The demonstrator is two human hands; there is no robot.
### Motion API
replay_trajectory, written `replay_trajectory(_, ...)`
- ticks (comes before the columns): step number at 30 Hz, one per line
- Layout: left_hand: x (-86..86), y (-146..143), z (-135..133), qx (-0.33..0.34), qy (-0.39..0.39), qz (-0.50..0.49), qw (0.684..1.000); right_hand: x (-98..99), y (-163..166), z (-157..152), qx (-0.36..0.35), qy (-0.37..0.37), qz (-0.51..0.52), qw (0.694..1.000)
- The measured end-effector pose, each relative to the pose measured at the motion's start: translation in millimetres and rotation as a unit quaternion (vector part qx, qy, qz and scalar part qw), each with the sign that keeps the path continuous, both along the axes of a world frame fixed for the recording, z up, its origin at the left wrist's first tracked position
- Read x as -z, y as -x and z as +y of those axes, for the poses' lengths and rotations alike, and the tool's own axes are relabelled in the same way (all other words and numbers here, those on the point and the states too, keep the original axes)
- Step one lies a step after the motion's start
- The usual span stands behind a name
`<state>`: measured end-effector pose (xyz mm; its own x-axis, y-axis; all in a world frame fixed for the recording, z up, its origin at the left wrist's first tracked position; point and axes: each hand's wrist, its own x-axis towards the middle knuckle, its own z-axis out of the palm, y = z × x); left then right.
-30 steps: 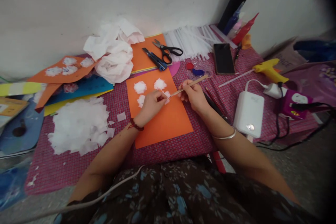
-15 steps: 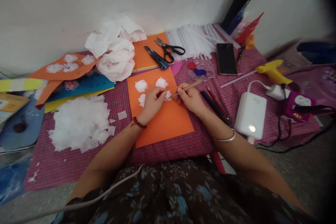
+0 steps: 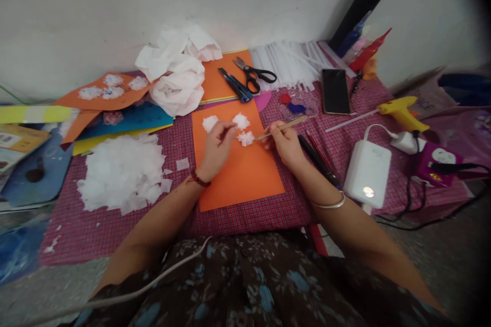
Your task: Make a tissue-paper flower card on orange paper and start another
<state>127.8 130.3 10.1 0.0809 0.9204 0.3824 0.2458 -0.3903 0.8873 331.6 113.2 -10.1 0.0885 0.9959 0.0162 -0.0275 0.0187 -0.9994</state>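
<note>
My right hand [image 3: 287,147] grips a slim wooden stick [image 3: 294,122], whose tip points left at a tuft of crumpled white paper [image 3: 246,138]. That tuft is stuck or lying on an orange sheet [image 3: 241,179]. My left hand [image 3: 218,149] hovers over the sheet's left part, fingers curled, with a gap between thumb and forefinger and nothing visible in them. Beyond the hands are two more white paper tufts, one at the right [image 3: 241,121] and one at the left [image 3: 209,122], partly behind my left fingers.
A pile of white paper squares [image 3: 120,173] lies left, below crumpled white paper [image 3: 176,82]. Behind the sheet are a blue cutter [image 3: 236,85], scissors [image 3: 253,74] and white strips [image 3: 287,64]. Rightward are a phone [image 3: 335,91], yellow glue gun [image 3: 402,112] and white power bank [image 3: 368,173].
My left hand has drawn back left from the paper tuft, uncovering it. The stick in my right hand has moved slightly right, away from the tuft. The view has shifted a little.
</note>
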Motion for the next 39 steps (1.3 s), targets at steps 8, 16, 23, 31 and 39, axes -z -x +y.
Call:
replay_trajectory(8,-51.2,124.0,-9.8,-0.020,0.124,0.229,0.965,3.1,-3.4,3.6,0.043,0.032,0.080,0.995)
replay_trajectory(16,-30.1,137.2,-35.4,-0.027,0.176,0.467,0.866,7.9,-5.7,2.8,0.018,0.016,0.065,0.998)
replay_trajectory(23,-29.1,140.0,-45.7,-0.081,0.235,0.474,0.845,1.0,-3.5,0.7,0.024,0.036,0.065,0.997)
replay_trajectory(31,-38.7,111.2,-36.3,-0.016,0.147,0.261,0.954,-1.9,-0.8,0.8,-0.037,0.033,-0.004,0.999)
replay_trajectory(39,-38.3,40.3,-5.2,0.195,0.161,0.201,0.946,-1.1,3.0,2.3,-0.041,-0.006,-0.027,0.999)
